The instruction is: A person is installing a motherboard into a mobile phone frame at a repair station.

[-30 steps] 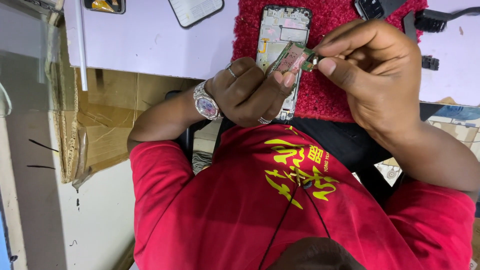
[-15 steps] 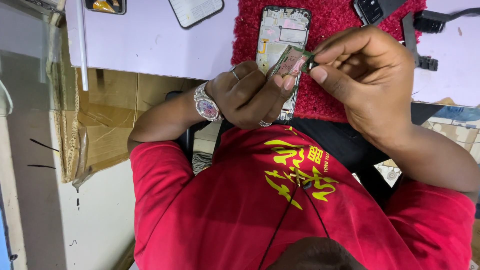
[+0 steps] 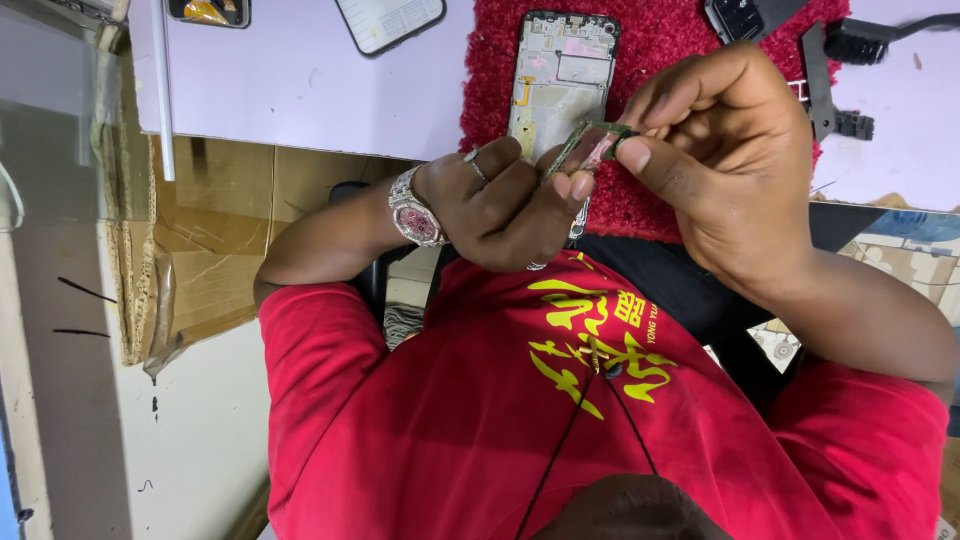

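Head view is showing a person in a red shirt (image 3: 520, 420) working over a white table (image 3: 300, 80), with both hands raised above a red mat (image 3: 660, 190). Between the two hands, a small circuit board (image 3: 585, 150) is being held up on edge, just above an opened phone (image 3: 562, 80) that is lying on the mat with its insides showing. The left hand (image 3: 505, 205), wearing a wristwatch (image 3: 415, 210) and a ring, is curling its fingers (image 3: 575, 185) tight against the lower end of the board. The right hand (image 3: 725, 165) is pinching the upper end of the board between thumb and forefinger, fingertips pressed together on it. Near the far edge of the table, another phone (image 3: 390, 20) is lying face up, well apart from the hands. A black brush (image 3: 870, 40) is resting on the table to the right of the mat. Cardboard (image 3: 200, 250) is sitting below the table's edge on the left.
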